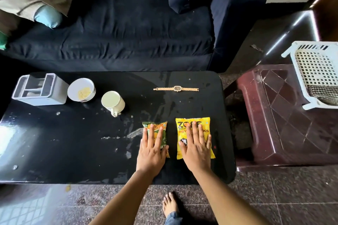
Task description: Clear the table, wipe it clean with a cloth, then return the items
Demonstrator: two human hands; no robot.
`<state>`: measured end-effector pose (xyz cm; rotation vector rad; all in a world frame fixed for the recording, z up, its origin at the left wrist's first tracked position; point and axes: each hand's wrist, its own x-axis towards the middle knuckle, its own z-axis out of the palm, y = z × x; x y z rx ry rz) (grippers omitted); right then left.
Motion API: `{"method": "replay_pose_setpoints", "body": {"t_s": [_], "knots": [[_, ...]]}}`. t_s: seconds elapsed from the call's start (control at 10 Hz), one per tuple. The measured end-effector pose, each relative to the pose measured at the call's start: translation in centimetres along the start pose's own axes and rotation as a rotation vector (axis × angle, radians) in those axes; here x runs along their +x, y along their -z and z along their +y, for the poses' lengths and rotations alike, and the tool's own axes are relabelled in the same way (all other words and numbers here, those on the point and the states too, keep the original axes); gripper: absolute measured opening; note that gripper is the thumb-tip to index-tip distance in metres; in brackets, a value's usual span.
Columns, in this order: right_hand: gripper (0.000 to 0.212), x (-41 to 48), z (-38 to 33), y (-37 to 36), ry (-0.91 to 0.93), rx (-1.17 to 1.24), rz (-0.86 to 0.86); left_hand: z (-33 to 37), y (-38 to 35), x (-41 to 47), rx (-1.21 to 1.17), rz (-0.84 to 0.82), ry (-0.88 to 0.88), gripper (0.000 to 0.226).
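Head: hands (151,151) (196,151) flat on packets (155,125) (205,124)

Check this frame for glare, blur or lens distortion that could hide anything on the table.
Head view: bright glare whitens the left edge of the glossy black table; wide-angle distortion bows its edges; the gold wristwatch, green snack packet and yellow snack packet are sharp.
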<state>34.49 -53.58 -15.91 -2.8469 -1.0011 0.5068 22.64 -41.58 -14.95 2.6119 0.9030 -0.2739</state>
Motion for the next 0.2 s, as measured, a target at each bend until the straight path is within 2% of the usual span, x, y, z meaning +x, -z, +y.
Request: {"method": "replay_pose_setpoints", "body": {"t_s": [0.1,0.2], "knots": [[0.069,0.5,-0.1,2.3,-0.001,-0.006,-0.092,0.3,2.0,0.2,-0.004,-0.113,0.054,0.07],[0.066,-0.3,-1.4,5.6,-0.062,0.128,-0.075,1.7,5.1,-0.7,-0.109,-0.065,0.051,0.066]]}}
